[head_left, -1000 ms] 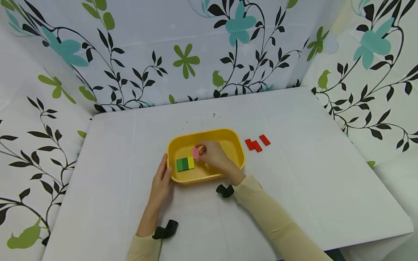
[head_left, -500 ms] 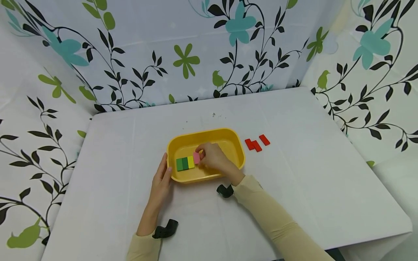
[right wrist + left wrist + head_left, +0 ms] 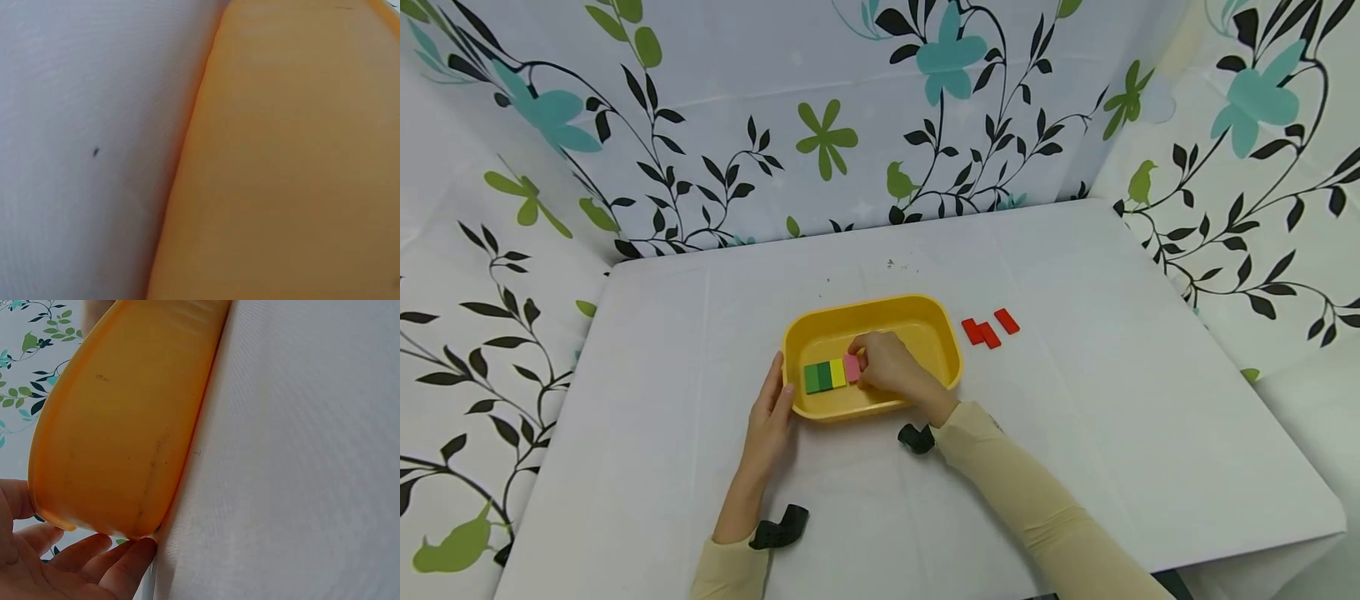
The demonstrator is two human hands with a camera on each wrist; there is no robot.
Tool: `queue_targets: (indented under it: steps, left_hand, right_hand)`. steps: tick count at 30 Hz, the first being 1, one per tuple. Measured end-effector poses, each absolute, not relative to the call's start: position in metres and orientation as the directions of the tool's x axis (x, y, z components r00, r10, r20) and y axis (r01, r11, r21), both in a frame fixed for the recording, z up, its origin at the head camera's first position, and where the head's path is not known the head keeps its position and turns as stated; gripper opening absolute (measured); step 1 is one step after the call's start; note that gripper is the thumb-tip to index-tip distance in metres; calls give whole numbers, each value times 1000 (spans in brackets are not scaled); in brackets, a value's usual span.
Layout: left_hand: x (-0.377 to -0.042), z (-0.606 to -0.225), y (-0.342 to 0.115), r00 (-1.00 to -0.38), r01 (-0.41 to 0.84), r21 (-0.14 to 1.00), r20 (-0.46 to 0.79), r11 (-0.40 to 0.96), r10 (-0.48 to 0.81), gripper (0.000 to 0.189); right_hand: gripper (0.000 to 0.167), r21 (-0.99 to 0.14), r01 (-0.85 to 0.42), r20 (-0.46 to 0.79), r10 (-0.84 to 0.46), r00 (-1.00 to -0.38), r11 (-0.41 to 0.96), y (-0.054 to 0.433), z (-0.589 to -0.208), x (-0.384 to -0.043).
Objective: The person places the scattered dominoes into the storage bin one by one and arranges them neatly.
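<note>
Yellow tray: on the white table (image 3: 1075, 417), its bare floor (image 3: 928, 342) showing toward the right end.
Pink block (image 3: 851, 369): inside the tray, just beside the yellow block, at the right end of the row.
Row in the tray: light green block (image 3: 811, 380), dark green block (image 3: 825, 377) and yellow block (image 3: 838, 373), left to right, side by side.
Right hand (image 3: 891, 364): over the tray, fingers curled and pinching the pink block.
Left hand (image 3: 770, 417): at the tray's left end, gripping the near corner between thumb and fingers.
Red blocks (image 3: 989, 336): three on the table beyond the tray's right end, two touching, one slightly apart.
Wrists: a black device at each, the left one (image 3: 781, 528) and the right one (image 3: 917, 438), by the beige sleeves.
Left wrist view only: the fingers spread beneath the thumb against the outside of the tray's end, the thumb at its rim.
Right wrist view: the tray's outer wall and white cloth with a dark speck (image 3: 95, 152); the pinch shows only from the head.
Writing: dark marks (image 3: 102, 378) on the tray wall, perhaps scuffs, too faint to read.
</note>
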State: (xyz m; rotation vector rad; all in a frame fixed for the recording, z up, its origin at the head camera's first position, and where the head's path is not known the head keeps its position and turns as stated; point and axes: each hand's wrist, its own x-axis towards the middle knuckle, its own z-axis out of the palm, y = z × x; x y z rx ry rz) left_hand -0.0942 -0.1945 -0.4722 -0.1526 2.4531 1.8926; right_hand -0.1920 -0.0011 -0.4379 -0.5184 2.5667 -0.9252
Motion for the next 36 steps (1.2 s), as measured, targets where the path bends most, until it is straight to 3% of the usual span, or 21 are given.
queue_targets:
  steps: [17, 36]
  left_hand:
    - [-94, -468, -194, -995, -100, 959, -90, 265, -48, 55]
    - [-94, -472, -194, -992, -121, 957, -109, 264, -59, 55]
  right_hand:
    - [42, -586, -270, -199, -459, -866, 764, -5, -438, -195]
    - [45, -583, -247, -236, -452, -860, 774, -8, -440, -194]
